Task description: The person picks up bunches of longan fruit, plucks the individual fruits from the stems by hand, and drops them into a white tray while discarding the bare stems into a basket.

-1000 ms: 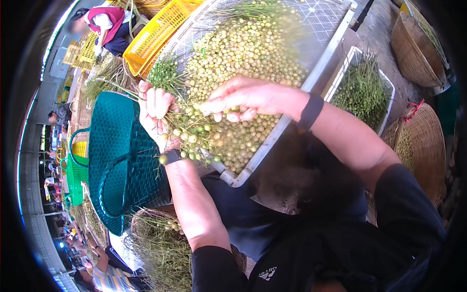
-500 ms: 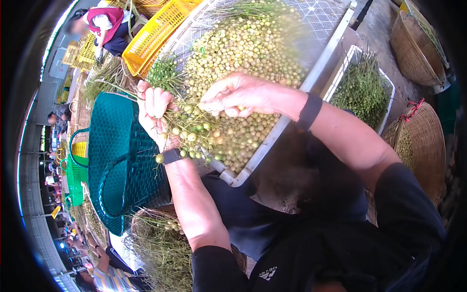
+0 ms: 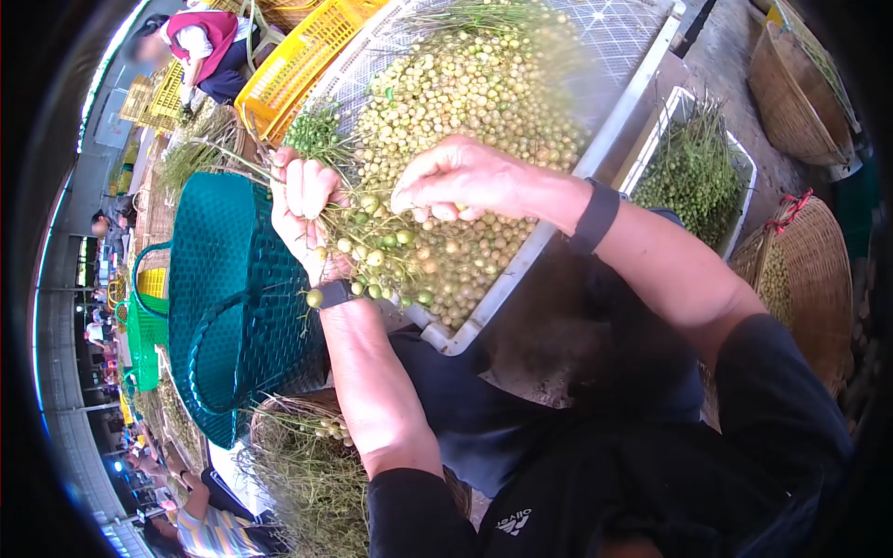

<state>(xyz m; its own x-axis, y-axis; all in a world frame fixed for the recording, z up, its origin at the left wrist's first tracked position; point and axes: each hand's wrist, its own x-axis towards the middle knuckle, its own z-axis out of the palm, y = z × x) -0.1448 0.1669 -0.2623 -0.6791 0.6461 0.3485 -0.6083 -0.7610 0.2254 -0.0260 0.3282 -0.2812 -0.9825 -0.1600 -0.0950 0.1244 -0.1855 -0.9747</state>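
My left hand point(image 3: 307, 200) is closed around the stem end of a branching bunch of small green-yellow fruit point(image 3: 375, 256), whose twigs spread over my wrist and the tray's near corner. To its right, my right hand point(image 3: 456, 181) has its fingers curled together at the bunch's edge; a few round fruits show by the fingertips, but what the fingers hold is partly hidden. Beneath both hands is a white mesh tray point(image 3: 595, 181) heaped with loose round fruit point(image 3: 465, 98). A small cluster of greener fruit point(image 3: 316, 135) lies at the tray's left side.
A teal woven basket point(image 3: 223, 298) stands left, near a yellow crate point(image 3: 298, 65). Bare stems point(image 3: 312, 474) pile up below it. At right are a white bin of greener bunches point(image 3: 693, 172) and wicker baskets point(image 3: 805, 279). A person in a red vest point(image 3: 209, 42) works at upper left.
My left hand and the bunch have shifted slightly to the right. My right hand has moved a little right too, its fingers now more curled.
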